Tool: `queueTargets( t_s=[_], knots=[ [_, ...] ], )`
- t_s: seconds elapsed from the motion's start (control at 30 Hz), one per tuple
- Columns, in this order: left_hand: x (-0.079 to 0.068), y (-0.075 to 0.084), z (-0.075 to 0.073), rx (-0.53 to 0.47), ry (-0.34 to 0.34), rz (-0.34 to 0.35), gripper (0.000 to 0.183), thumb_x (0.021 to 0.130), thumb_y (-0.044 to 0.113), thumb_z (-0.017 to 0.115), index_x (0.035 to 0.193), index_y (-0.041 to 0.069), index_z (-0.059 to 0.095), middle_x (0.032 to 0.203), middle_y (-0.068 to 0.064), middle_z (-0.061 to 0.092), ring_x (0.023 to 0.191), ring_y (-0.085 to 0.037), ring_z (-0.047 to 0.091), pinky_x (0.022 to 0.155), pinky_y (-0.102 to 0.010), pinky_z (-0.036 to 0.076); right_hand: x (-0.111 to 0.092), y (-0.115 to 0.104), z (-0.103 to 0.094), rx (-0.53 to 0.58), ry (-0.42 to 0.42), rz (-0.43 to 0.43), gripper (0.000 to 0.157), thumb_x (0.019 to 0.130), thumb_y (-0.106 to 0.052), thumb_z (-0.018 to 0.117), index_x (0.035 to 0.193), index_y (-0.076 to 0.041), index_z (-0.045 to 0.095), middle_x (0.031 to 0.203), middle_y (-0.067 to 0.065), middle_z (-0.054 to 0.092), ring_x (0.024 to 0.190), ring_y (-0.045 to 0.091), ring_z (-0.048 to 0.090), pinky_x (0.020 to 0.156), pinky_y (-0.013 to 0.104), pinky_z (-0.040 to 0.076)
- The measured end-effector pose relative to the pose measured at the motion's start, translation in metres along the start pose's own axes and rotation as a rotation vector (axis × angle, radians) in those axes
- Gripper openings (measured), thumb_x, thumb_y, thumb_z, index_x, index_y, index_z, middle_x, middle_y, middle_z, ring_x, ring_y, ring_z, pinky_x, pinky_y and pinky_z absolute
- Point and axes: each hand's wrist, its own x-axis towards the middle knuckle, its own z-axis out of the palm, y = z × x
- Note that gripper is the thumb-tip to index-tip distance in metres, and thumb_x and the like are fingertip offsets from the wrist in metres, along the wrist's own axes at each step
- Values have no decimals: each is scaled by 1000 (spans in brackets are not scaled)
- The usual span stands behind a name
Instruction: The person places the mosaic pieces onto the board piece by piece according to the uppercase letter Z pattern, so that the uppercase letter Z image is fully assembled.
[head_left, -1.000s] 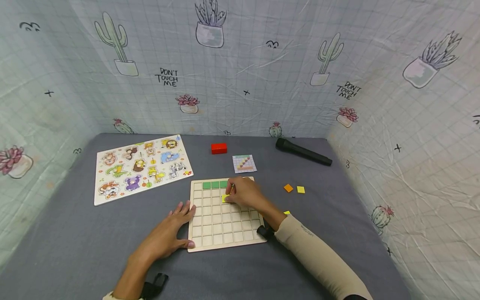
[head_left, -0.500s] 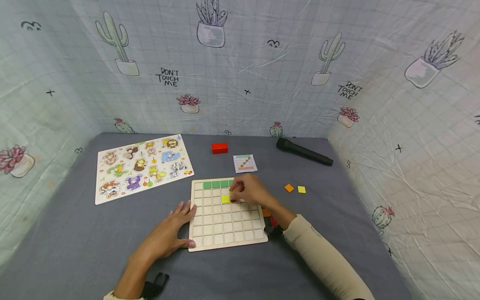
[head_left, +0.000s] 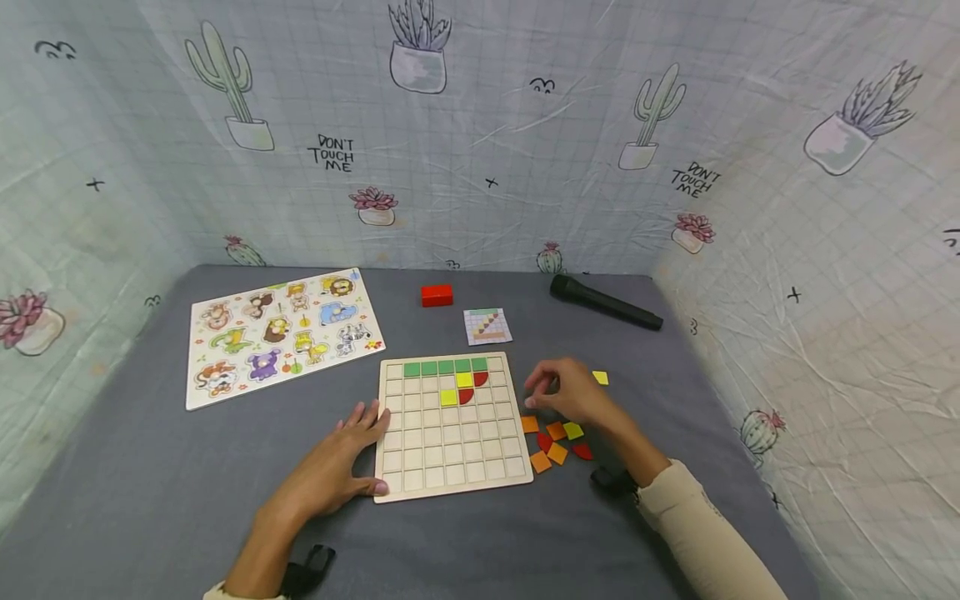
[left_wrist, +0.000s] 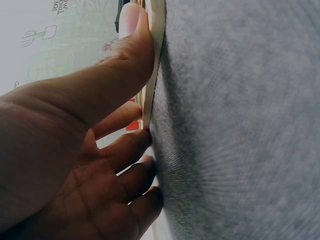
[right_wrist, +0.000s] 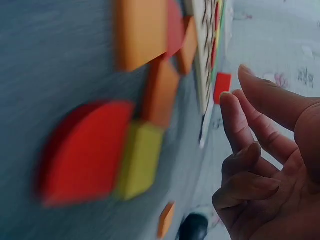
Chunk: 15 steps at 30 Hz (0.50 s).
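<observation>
Your left hand (head_left: 337,467), fingers spread, touches the left edge of the grid board (head_left: 446,454), a near-square piece angled slightly, its right end farther from you. Your right hand (head_left: 573,392), thumb and forefinger slightly apart, hovers right of the board, just beyond loose tiles (head_left: 557,454). The board's cells hold five green squares (head_left: 446,367), two yellow squares (head_left: 448,398) and two red quarter-rounds (head_left: 465,397).
</observation>
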Motion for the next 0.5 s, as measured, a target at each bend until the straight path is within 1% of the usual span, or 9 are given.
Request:
queueTargets(
  t_s=[0.13,0.23,0.37,0.5],
  knots=[
    [-1,1,-1,5,1,1,106,76,32,93,163,0,40,171,-28,28,160,-53,22,124,-73,26,-17,14,-4,-15,-15,14,18,89,-19,88,102,-12,78,86,-1,74,74,19,62,63,27,51],
    [-1,1,-2,-8,3,-5,107,76,32,93,163,1,39,172,-27,28,160,-53,21,125,-73,25,-26,21,-3,-36,-35,18,20,87,-22,90,102,-15,79,90,-2,74,77,16,63,67,26,52],
    [-2,2,-2,-11,1,-7,106,77,33,93,163,1,39,172,-27,28,160,-53,21,125,-72,26,-33,23,2,-59,-51,2,25,83,-27,93,102,-18,79,93,-2,74,80,15,63,70,26,51],
    [-2,3,-3,-3,-4,-1,106,77,34,92,163,1,40,171,-28,29,160,-53,22,125,-72,27,-36,18,8,-81,-55,23,27,79,-29,96,96,-19,78,86,-4,71,78,13,62,72,26,51]
  ],
)
